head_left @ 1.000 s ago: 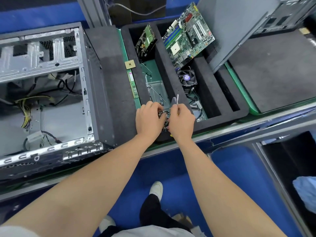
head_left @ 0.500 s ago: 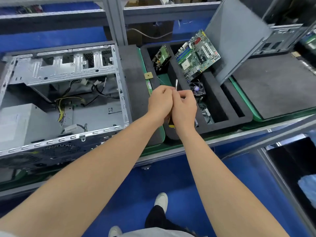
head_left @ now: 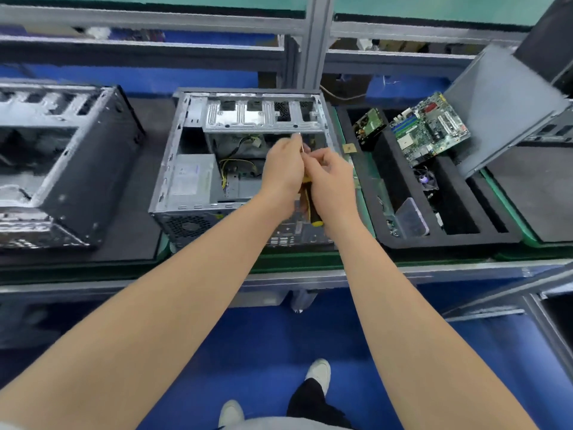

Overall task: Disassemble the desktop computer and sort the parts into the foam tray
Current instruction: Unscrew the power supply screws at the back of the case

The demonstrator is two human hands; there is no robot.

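Note:
An open desktop case (head_left: 173, 169) lies on the bench in front of me, with a grey power supply (head_left: 189, 178) and yellow wires (head_left: 236, 168) inside. Both hands hover over its right half. A screwdriver (head_left: 311, 209) with a yellow and black handle runs upright between them. My left hand (head_left: 283, 169) is curled round its upper part, the metal tip poking out above. My right hand (head_left: 330, 178) curls against it from the right. The black foam tray (head_left: 449, 240) to the right holds a green motherboard (head_left: 431, 128), a drive (head_left: 369, 125) and a fan (head_left: 428, 181).
A second open case (head_left: 62, 156) lies at the left. A grey side panel (head_left: 496, 110) leans at the tray's far right. A clear plastic box (head_left: 410, 217) sits in the tray's near slot. A small chip (head_left: 348, 148) rests on the rim between case and tray.
Both hands have moved left with the screwdriver, from over the foam tray's near edge to over the open case. The view has swung left and up, bringing the second case into sight.

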